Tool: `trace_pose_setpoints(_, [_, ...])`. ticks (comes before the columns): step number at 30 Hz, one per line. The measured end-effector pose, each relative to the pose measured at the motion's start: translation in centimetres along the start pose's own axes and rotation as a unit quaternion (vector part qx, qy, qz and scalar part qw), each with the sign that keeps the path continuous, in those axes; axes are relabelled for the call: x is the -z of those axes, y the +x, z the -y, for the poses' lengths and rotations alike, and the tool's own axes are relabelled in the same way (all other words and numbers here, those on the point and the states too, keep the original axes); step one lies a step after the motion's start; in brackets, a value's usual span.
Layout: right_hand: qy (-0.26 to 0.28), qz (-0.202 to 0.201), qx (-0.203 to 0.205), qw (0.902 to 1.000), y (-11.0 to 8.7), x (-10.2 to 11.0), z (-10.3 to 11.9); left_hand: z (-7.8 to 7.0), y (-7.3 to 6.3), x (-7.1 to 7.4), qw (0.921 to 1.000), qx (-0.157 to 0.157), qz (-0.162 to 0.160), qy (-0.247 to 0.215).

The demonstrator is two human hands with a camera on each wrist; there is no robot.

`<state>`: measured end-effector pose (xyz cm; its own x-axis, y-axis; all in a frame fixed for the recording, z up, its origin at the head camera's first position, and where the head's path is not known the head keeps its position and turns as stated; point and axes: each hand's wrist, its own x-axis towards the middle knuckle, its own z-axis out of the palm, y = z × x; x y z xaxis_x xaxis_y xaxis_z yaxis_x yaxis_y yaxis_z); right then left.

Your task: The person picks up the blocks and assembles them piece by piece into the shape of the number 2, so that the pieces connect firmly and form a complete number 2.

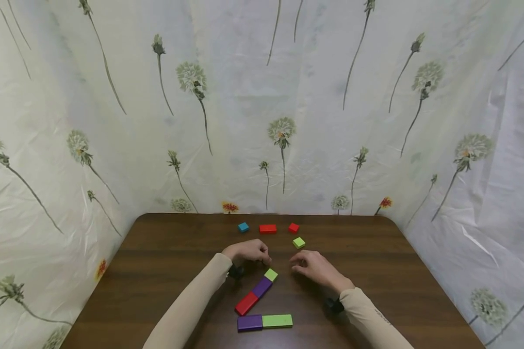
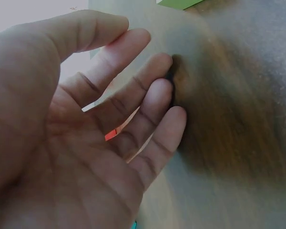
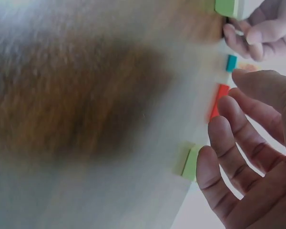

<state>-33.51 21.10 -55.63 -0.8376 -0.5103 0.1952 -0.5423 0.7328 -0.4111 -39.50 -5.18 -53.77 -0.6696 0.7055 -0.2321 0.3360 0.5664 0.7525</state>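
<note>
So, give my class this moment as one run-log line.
left fingers: empty, near slanted three-block row | right fingers: empty, near loose green block | front: purple block beside long green block

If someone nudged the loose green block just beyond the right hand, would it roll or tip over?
The green block would probably slide rather than roll, since its faces look flat. Tipping seems unlikely, as it lies low on the table. Its crisp, straight edges suggest it's stiff and would keep its shape.
</note>
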Motion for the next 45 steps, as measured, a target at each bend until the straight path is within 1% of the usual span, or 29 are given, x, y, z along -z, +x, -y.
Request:
trace_pose_setpoints(4, [0.006,-0.006,-0.012,0.9999,-0.1,0.5,-0.3,-0.3,0.0,0.3,1.0000,0.003,0.006,-0.003])
trace_pose_setpoints(6, [0.008,-0.009,-0.015,0.9998,-0.1,0.8,-0.4,-0.5,0.0,0.6,0.9999,0.007,0.010,0.001])
trace_pose_setpoints(10, [0.012,-0.014,-0.018,0.9997,-0.2,1.5,-0.6,-1.1,-0.1,1.0,0.9999,0.010,0.011,-0.006])
trace_pose_setpoints(14, [0.015,-0.021,-0.020,0.9995,-0.3,2.2,-0.9,-1.7,-0.1,1.2,0.9999,0.010,0.006,-0.003])
trace_pose_setpoints(19, [0.018,-0.024,-0.028,0.9992,-0.3,2.8,-1.4,-2.1,0.4,1.4,1.0000,0.006,-0.006,0.004])
trace_pose_setpoints(24, [0.026,-0.026,-0.035,0.9987,-0.4,3.5,-1.7,-2.4,1.0,1.5,0.9997,0.007,-0.019,-0.016])
trace_pose_setpoints(26, [0.030,-0.026,-0.040,0.9984,-0.3,3.8,-1.9,-2.7,1.1,1.5,0.9992,0.007,-0.025,-0.031])
trace_pose_setpoints(29, [0.032,-0.029,-0.046,0.9980,-0.3,4.3,-2.2,-3.0,1.4,1.6,0.9984,0.002,-0.033,-0.045])
trace_pose_setpoints(32, [0.034,-0.038,-0.052,0.9973,-0.2,4.8,-2.4,-3.3,1.8,1.9,0.9984,-0.017,-0.038,-0.039])
trace_pose_setpoints(35, [0.033,-0.047,-0.056,0.9968,-0.2,5.3,-2.6,-3.6,2.1,2.2,0.9982,-0.029,-0.042,-0.031])
trace_pose_setpoints(39, [0.033,-0.052,-0.066,0.9960,-0.2,5.7,-2.9,-4.2,2.3,2.3,0.9982,-0.029,-0.044,-0.027])
trace_pose_setpoints(45, [0.041,-0.058,-0.075,0.9946,0.0,5.9,-3.6,-5.1,2.9,2.2,0.9980,-0.027,-0.057,-0.005])
